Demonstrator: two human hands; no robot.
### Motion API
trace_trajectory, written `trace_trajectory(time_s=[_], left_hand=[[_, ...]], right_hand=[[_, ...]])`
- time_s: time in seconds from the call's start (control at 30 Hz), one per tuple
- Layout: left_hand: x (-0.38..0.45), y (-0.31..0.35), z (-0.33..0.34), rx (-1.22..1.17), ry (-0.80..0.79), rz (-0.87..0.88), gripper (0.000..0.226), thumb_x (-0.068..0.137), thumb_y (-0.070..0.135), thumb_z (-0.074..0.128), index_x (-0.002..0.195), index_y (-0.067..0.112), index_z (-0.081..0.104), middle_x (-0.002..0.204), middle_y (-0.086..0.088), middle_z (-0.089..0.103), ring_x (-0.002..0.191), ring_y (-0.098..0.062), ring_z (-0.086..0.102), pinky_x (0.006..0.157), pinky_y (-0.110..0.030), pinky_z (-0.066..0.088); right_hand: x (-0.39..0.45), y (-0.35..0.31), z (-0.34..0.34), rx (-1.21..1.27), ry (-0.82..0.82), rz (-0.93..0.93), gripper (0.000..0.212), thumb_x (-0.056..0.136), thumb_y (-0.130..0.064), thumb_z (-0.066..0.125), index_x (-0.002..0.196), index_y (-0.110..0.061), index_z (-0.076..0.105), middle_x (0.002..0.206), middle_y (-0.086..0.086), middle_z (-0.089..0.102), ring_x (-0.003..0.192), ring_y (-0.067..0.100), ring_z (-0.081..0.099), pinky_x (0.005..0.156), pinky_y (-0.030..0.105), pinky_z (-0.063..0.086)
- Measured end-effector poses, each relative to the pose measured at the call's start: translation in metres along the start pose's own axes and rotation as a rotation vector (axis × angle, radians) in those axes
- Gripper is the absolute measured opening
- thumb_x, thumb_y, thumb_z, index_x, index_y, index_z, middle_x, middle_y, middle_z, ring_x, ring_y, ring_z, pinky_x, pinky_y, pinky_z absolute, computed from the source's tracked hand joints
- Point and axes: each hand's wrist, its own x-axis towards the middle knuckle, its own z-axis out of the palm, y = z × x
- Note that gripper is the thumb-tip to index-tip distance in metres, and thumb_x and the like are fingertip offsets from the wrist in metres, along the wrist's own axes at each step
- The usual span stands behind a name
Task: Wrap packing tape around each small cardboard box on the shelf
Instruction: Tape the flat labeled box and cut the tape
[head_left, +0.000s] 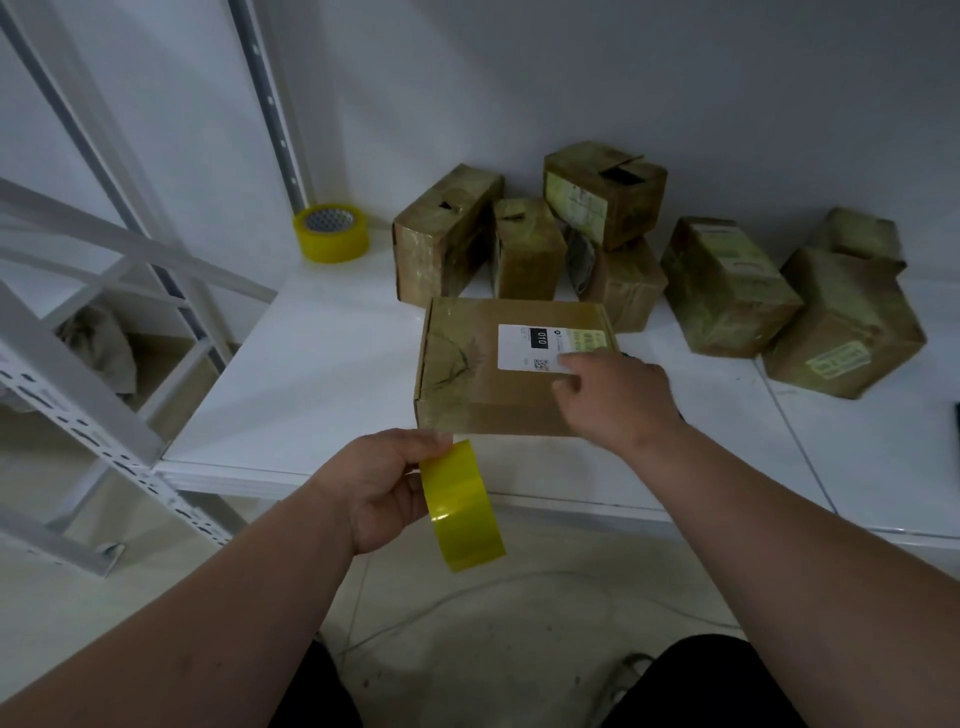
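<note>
Around the white upright post (270, 104)

Left of the post, a slanted white metal frame (78, 395) with slotted holes, crossing toward the lower left. Beyond that frame, low down, a crumpled grey bag (98, 343) on a lower level. Behind the post, a plain white wall (623, 78). Well below the post, a pale tiled floor (493, 613) with a thin white cable (519, 579) curving across it.

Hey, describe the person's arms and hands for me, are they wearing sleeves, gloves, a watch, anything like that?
Both forearms are bare as far as the picture shows; no sleeves reach into view. The left hand and right hand wear no gloves, and no rings or watch are visible. A thin dark edge shows by the right wrist, too small to identify. Dark clothing covers the knees at the bottom edge.
</note>
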Motion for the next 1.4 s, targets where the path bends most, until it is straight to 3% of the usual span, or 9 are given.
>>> trace_trajectory(time_s=[0.1,0.27,0.4,0.57,0.73,0.87,1.03,1.2,1.4], left_hand=[[0.001,-0.002,0.002,0.008,0.006,0.034,0.032,0.074,-0.003,0.069,0.106,-0.004,0.062,0.082,-0.019,0.073,0.066,-0.029,0.072,0.051,-0.037,0.057],[0.007,-0.004,0.005,0.035,0.021,0.058,0.047,0.078,-0.002,0.071,0.123,0.005,0.057,0.101,-0.018,0.073,0.075,-0.027,0.073,0.058,-0.036,0.057],[0.01,-0.005,0.004,0.005,0.023,0.056,0.037,0.081,-0.001,0.069,0.115,0.01,0.061,0.093,-0.014,0.075,0.071,-0.025,0.073,0.055,-0.036,0.057],[0.006,-0.007,0.001,-0.037,-0.014,0.04,0.044,0.069,0.006,0.073,0.112,0.016,0.065,0.091,-0.015,0.074,0.072,-0.027,0.073,0.056,-0.038,0.057],[0.001,-0.009,-0.001,-0.053,-0.026,0.005,0.043,0.079,0.013,0.072,0.12,0.023,0.063,0.102,-0.015,0.072,0.078,-0.028,0.072,0.064,-0.045,0.059],[-0.005,-0.007,-0.001,-0.047,-0.079,-0.02,0.049,0.086,0.006,0.062,0.133,0.02,0.055,0.126,-0.019,0.062,0.096,-0.033,0.065,0.079,-0.05,0.057],[-0.01,-0.008,-0.002,-0.049,-0.105,-0.053,0.044,0.07,0.006,0.066,0.113,-0.002,0.065,0.104,-0.02,0.069,0.081,-0.031,0.069,0.068,-0.043,0.061],[-0.012,-0.009,0.001,-0.052,-0.049,-0.032,0.039,0.065,0.008,0.07,0.102,-0.003,0.065,0.088,-0.019,0.071,0.071,-0.029,0.071,0.058,-0.039,0.059],[-0.015,-0.01,-0.001,-0.047,-0.019,-0.039,0.042,0.063,0.01,0.072,0.102,-0.005,0.065,0.091,-0.022,0.072,0.073,-0.031,0.072,0.057,-0.039,0.059]], right_hand=[[0.003,0.028,-0.003,0.15,0.104,0.154,0.038,0.091,-0.02,0.045,0.126,-0.02,0.059,0.124,0.01,0.053,0.11,0.03,0.052,0.09,0.04,0.044],[0.011,0.059,0.015,0.229,-0.12,0.284,0.039,0.089,-0.005,0.04,0.125,-0.008,0.055,0.129,0.016,0.051,0.116,0.034,0.049,0.098,0.043,0.044],[0.028,0.069,0.02,0.22,-0.176,0.321,0.03,0.094,-0.008,0.039,0.119,-0.006,0.056,0.121,0.017,0.057,0.108,0.033,0.054,0.087,0.034,0.043],[0.023,0.086,0.028,0.217,-0.289,0.326,0.045,0.093,-0.013,0.05,0.137,-0.012,0.041,0.129,0.017,0.053,0.113,0.033,0.052,0.095,0.039,0.044],[0.008,0.088,0.036,0.113,-0.12,0.362,0.04,0.089,-0.019,0.057,0.125,-0.012,0.04,0.117,0.017,0.05,0.104,0.035,0.052,0.083,0.041,0.045],[0.012,0.089,0.025,0.39,-0.046,0.628,0.047,0.091,-0.012,0.052,0.134,-0.004,0.034,0.125,0.024,0.049,0.107,0.041,0.055,0.081,0.041,0.044],[0.007,0.083,0.003,1.131,0.014,0.911,0.028,0.092,-0.012,0.038,0.116,-0.009,0.052,0.087,0.009,0.053,0.064,0.021,0.051,0.058,0.032,0.045],[-0.006,0.051,-0.022,1.157,-0.111,0.532,0.019,0.098,-0.036,0.045,0.109,-0.029,0.058,0.083,0.001,0.054,0.065,0.015,0.047,0.058,0.03,0.042],[-0.016,0.01,-0.055,0.426,-0.482,-0.111,0.029,0.096,-0.041,0.052,0.123,-0.034,0.057,0.106,-0.009,0.057,0.09,0.009,0.055,0.072,0.026,0.047]])
